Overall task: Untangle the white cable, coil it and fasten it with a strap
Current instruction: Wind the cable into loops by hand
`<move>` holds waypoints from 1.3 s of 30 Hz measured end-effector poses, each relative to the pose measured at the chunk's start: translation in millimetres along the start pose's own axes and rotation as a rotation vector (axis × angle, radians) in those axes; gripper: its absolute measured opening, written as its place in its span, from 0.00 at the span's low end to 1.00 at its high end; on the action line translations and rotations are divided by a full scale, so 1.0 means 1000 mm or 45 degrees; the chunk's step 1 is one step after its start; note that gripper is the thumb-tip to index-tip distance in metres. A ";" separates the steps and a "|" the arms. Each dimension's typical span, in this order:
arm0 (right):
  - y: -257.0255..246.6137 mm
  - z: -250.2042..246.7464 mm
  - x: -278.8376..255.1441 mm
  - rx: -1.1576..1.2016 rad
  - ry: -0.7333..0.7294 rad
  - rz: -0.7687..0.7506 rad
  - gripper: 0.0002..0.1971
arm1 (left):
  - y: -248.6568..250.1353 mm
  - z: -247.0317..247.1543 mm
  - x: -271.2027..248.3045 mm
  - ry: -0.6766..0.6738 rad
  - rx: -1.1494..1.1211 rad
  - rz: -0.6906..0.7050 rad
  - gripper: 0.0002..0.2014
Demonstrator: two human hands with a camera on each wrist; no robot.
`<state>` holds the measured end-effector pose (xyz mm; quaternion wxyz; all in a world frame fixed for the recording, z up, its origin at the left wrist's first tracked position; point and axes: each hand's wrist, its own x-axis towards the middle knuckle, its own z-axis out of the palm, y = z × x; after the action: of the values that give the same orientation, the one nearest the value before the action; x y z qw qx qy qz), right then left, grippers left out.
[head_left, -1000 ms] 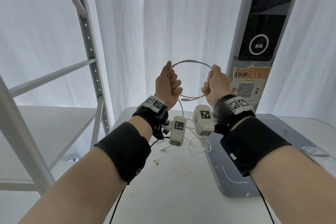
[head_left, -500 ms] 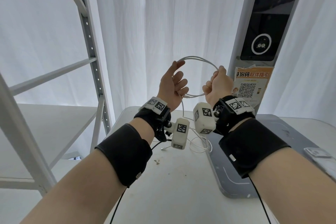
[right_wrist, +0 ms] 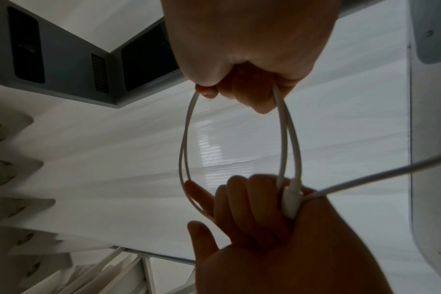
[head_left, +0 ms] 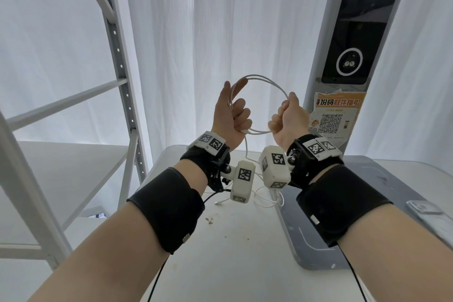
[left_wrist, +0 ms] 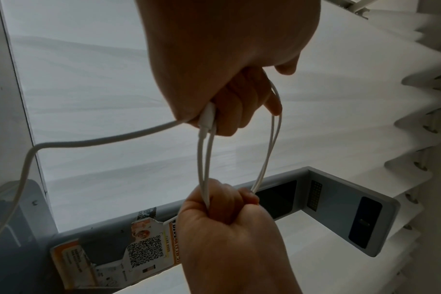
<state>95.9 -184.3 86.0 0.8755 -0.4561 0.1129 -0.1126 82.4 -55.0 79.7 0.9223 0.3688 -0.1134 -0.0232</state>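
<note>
Both hands are raised in the open air above the far end of the white counter [head_left: 220, 240], in front of a white curtain [head_left: 245, 32]. A metal shelf frame [head_left: 117, 61] stands to the left, and a grey kiosk [head_left: 355, 32] with a dark screen and an orange QR sticker [head_left: 335, 115] stands close on the right, its grey base [head_left: 367, 203] lying on the counter under the right forearm.

The white cable [head_left: 267, 81] is wound into a double loop stretched between the two hands. The left hand [head_left: 230, 117] has its lower fingers curled round the loop's left side, clamping the white plug [left_wrist: 207, 115] against the palm, while its forefinger and thumb stick up nearly straight beside the strands. The right hand [head_left: 289, 120] is a closed fist gripping the loop's right side. From the left hand the rest of the cable hangs down between the wrists to a loose tangle [head_left: 267, 200] lying on the counter by the base's edge.
</note>
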 end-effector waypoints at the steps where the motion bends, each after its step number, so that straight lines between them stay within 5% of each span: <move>1: 0.000 -0.001 0.000 0.000 -0.027 0.016 0.23 | 0.001 0.000 0.000 0.019 0.018 -0.012 0.19; 10: -0.004 -0.008 0.001 -0.154 -0.162 0.013 0.23 | 0.003 -0.007 0.004 0.197 0.170 -0.178 0.26; 18: -0.008 -0.013 0.003 -0.688 -0.343 -0.146 0.25 | 0.006 -0.014 0.003 0.171 0.403 -0.220 0.26; 21: -0.008 -0.009 0.000 -0.899 -0.347 -0.311 0.24 | 0.008 -0.016 0.004 0.200 0.446 -0.209 0.27; 25: -0.006 -0.006 0.003 -1.032 -0.190 -0.714 0.10 | 0.011 -0.023 0.006 0.335 0.402 -0.194 0.27; 27: -0.007 -0.004 -0.002 -1.033 -0.254 -0.793 0.02 | 0.013 -0.027 0.007 0.412 0.331 -0.202 0.27; 32: 0.000 -0.002 -0.015 -1.352 -0.710 -0.494 0.09 | 0.017 -0.033 0.009 0.530 0.130 -0.201 0.27; 39: 0.016 0.003 -0.017 -1.590 -1.077 -0.021 0.15 | 0.024 -0.024 0.007 0.505 0.053 -0.223 0.26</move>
<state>82.4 -168.0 75.5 0.4222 -0.8728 -0.1936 0.1503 93.5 -22.3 80.4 0.9132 0.3934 0.1024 -0.0279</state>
